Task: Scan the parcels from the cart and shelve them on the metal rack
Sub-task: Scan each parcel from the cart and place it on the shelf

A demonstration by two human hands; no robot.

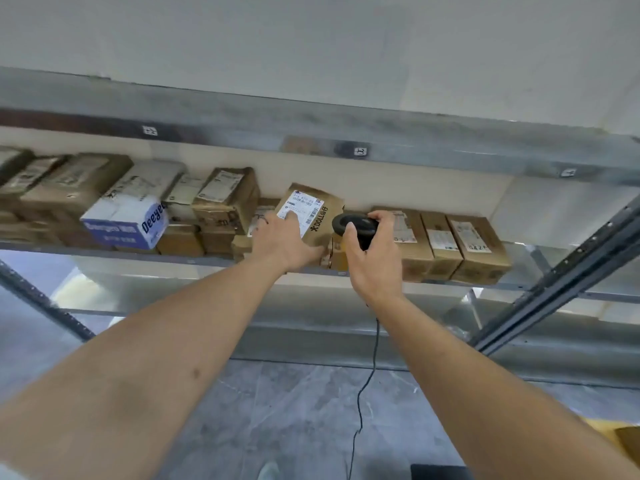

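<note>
"DOLL" printed on tilted brown parcel — "Deeyeo" on blue-white box; shipping labels unreadable.

Brown labelled parcel tilted on rack shelf.

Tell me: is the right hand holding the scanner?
Yes, the right hand grips the black corded scanner beside the tilted brown parcel the left hand holds.

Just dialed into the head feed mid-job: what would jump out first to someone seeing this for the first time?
Two bare arms reach up to the metal rack. At centre the left hand holds a tilted cardboard parcel with a white shipping label at the shelf edge, while the right hand grips a black corded barcode scanner right beside it. To the left, a blue and white Deeyeo box stands out among the brown cartons in the row.
</note>
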